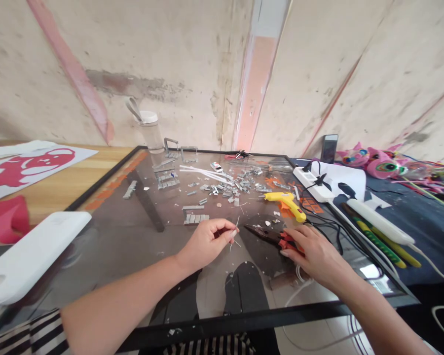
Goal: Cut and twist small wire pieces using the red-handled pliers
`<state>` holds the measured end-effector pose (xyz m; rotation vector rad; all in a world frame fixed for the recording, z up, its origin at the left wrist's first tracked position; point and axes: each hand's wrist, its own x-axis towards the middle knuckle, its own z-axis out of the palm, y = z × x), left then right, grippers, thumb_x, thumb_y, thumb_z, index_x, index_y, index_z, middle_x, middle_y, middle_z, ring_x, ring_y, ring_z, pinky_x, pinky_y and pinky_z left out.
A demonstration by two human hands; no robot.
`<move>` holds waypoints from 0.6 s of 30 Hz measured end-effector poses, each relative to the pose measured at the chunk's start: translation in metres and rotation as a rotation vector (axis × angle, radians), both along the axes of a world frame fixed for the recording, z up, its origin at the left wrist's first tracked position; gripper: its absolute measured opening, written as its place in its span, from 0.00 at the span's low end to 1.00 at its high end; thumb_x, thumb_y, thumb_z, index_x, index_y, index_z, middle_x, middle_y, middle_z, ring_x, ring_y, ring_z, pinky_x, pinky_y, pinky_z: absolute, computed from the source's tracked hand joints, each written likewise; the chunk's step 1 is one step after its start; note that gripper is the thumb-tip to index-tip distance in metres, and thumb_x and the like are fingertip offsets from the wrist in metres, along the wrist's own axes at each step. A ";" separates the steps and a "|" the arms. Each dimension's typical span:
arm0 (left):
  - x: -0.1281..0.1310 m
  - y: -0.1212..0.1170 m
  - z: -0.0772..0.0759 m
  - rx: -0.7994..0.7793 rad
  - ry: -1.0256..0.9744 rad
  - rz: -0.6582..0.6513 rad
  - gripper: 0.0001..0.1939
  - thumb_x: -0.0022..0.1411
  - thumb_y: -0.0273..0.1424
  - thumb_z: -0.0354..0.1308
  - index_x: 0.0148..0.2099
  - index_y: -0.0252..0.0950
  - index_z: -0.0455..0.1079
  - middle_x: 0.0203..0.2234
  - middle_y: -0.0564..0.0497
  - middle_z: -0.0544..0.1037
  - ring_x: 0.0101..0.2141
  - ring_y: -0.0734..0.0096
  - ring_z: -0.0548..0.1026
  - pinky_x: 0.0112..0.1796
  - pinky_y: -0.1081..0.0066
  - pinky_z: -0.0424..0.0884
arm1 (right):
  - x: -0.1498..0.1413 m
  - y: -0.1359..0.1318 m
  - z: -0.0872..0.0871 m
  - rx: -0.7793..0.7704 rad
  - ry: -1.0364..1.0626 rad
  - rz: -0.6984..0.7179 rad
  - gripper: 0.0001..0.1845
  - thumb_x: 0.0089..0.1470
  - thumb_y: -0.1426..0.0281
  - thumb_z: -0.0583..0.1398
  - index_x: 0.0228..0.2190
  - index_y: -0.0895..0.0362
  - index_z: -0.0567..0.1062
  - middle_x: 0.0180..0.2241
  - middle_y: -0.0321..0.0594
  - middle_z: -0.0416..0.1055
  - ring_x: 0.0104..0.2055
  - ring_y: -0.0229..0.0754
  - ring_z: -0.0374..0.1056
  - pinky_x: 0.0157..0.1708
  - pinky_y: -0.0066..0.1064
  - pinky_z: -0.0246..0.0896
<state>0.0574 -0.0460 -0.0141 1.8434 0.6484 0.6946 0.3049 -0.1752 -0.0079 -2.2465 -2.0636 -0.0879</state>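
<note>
My left hand (207, 241) is closed in a pinch on a thin bit of wire (236, 228) just above the glass tabletop (133, 236). My right hand (314, 254) lies over the red handles of a pair of long-nose pliers (268, 234), whose dark jaws point left toward the wire. The fingers rest on the handles and curl slightly round them. A little beyond the pliers lies a yellow hot-glue gun (286, 202).
Several strips of metal staples (196, 214) and white sticks (203, 172) litter the glass. A white power strip (313, 185), black cables, a phone (329, 148), a plastic jar (150, 130), pink toys (377, 162), a white lamp (33, 254) and red paper cut-outs (25, 165) surround the work area.
</note>
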 end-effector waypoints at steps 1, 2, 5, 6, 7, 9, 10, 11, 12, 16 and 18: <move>0.000 0.000 0.000 -0.002 0.000 0.001 0.09 0.57 0.33 0.51 0.33 0.33 0.71 0.22 0.52 0.74 0.26 0.74 0.70 0.29 0.76 0.66 | 0.003 0.000 0.003 -0.017 0.025 0.011 0.22 0.50 0.58 0.55 0.45 0.56 0.70 0.39 0.47 0.68 0.44 0.49 0.63 0.44 0.39 0.56; 0.000 0.000 0.000 -0.001 -0.001 0.002 0.10 0.57 0.33 0.51 0.33 0.33 0.71 0.22 0.52 0.74 0.26 0.74 0.70 0.29 0.76 0.66 | 0.006 0.002 0.007 -0.039 0.059 0.019 0.22 0.50 0.58 0.56 0.44 0.55 0.71 0.39 0.46 0.69 0.44 0.49 0.63 0.44 0.38 0.56; 0.001 0.000 0.001 0.007 -0.002 0.005 0.10 0.57 0.33 0.51 0.33 0.34 0.70 0.22 0.52 0.73 0.26 0.74 0.70 0.29 0.76 0.66 | 0.010 0.014 0.019 -0.077 0.159 -0.018 0.19 0.50 0.57 0.55 0.40 0.54 0.74 0.40 0.44 0.70 0.42 0.46 0.65 0.42 0.34 0.58; 0.001 0.001 0.001 0.009 -0.003 0.005 0.10 0.57 0.33 0.51 0.33 0.34 0.70 0.22 0.52 0.73 0.26 0.74 0.70 0.29 0.76 0.66 | 0.010 0.021 0.022 -0.058 0.160 -0.055 0.19 0.51 0.58 0.54 0.41 0.55 0.73 0.40 0.44 0.70 0.41 0.45 0.66 0.41 0.32 0.58; 0.001 0.001 0.001 0.008 -0.003 0.005 0.10 0.57 0.33 0.51 0.32 0.34 0.70 0.22 0.52 0.73 0.25 0.74 0.70 0.29 0.76 0.65 | 0.008 0.029 0.024 -0.047 0.141 -0.091 0.19 0.51 0.59 0.54 0.42 0.56 0.72 0.42 0.44 0.70 0.41 0.44 0.66 0.40 0.31 0.58; 0.001 0.001 0.001 0.002 -0.002 0.005 0.09 0.56 0.33 0.51 0.32 0.34 0.70 0.22 0.52 0.73 0.25 0.74 0.70 0.29 0.76 0.65 | 0.004 0.047 0.024 -0.088 0.078 -0.143 0.20 0.51 0.63 0.55 0.45 0.57 0.70 0.40 0.45 0.70 0.38 0.43 0.67 0.37 0.29 0.58; 0.001 0.001 0.001 0.000 -0.003 0.007 0.09 0.56 0.33 0.51 0.32 0.34 0.70 0.22 0.52 0.73 0.25 0.74 0.70 0.29 0.76 0.65 | 0.002 0.055 0.023 -0.123 0.028 -0.147 0.19 0.51 0.64 0.55 0.44 0.57 0.70 0.39 0.44 0.71 0.39 0.44 0.67 0.36 0.29 0.58; 0.001 0.001 0.000 0.000 -0.004 0.009 0.09 0.56 0.33 0.51 0.32 0.34 0.70 0.22 0.52 0.74 0.25 0.74 0.70 0.29 0.76 0.65 | 0.000 0.063 0.022 -0.140 0.011 -0.142 0.17 0.50 0.67 0.55 0.42 0.57 0.71 0.38 0.45 0.71 0.39 0.45 0.67 0.37 0.30 0.57; 0.001 0.001 0.000 0.001 -0.007 0.011 0.09 0.56 0.32 0.51 0.32 0.34 0.70 0.22 0.52 0.74 0.25 0.74 0.70 0.29 0.76 0.65 | -0.002 0.069 0.020 -0.151 -0.006 -0.141 0.16 0.49 0.70 0.55 0.41 0.58 0.71 0.38 0.47 0.71 0.40 0.46 0.67 0.36 0.31 0.57; 0.001 0.002 -0.002 0.007 -0.017 0.006 0.09 0.56 0.32 0.51 0.31 0.34 0.70 0.22 0.52 0.74 0.25 0.74 0.70 0.29 0.76 0.65 | -0.003 0.083 0.015 -0.185 -0.012 -0.084 0.15 0.44 0.77 0.55 0.36 0.59 0.73 0.36 0.47 0.70 0.39 0.45 0.67 0.37 0.30 0.56; 0.001 0.002 -0.002 0.003 -0.018 -0.002 0.09 0.56 0.32 0.51 0.31 0.34 0.70 0.21 0.53 0.73 0.25 0.75 0.69 0.29 0.76 0.65 | -0.003 0.084 0.015 -0.203 0.007 -0.032 0.16 0.43 0.77 0.57 0.37 0.58 0.74 0.35 0.43 0.70 0.38 0.42 0.66 0.36 0.28 0.56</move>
